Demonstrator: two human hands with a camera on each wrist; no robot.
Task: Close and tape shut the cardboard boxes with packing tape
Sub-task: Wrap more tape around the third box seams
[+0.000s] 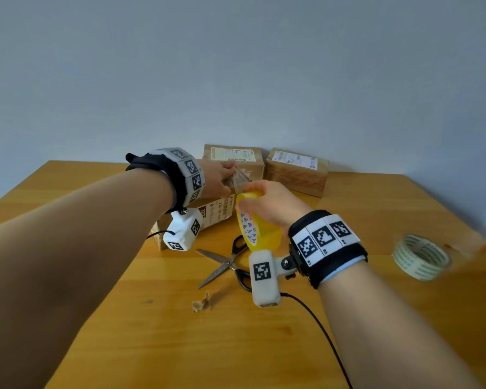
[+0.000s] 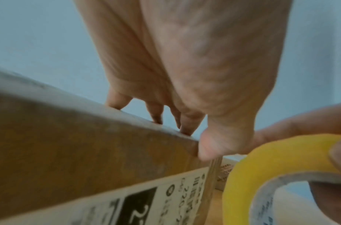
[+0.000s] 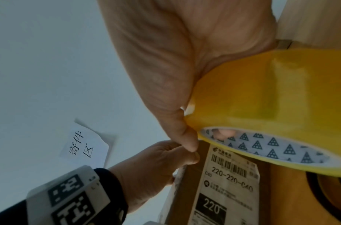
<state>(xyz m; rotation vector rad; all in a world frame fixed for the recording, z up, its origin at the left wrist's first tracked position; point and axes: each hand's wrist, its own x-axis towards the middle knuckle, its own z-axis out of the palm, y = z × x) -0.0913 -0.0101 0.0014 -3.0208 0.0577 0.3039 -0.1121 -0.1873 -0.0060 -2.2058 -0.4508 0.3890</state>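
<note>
A near cardboard box [image 1: 215, 213] with a printed label [image 3: 229, 175] stands under my left wrist. My left hand [image 1: 220, 176] lies over its top, fingertips [image 2: 156, 117] pressing on the shiny taped top edge and thumb against the corner. A short stretch of clear tape [image 1: 240, 178] runs from those fingers to the yellow packing tape roll [image 1: 254, 220]. My right hand [image 1: 272, 204] grips that roll [image 3: 261, 99] just right of the box, with a finger inside the core. The box [image 2: 88, 137] fills the lower left of the left wrist view.
Two more labelled boxes [image 1: 236, 161] [image 1: 296, 171] stand against the wall behind. Open scissors [image 1: 225, 265] and a crumpled scrap [image 1: 201, 304] lie on the wooden table [image 1: 124, 346]. A second tape roll [image 1: 421, 256] sits far right. A paper sign [image 3: 84, 144] hangs on the wall.
</note>
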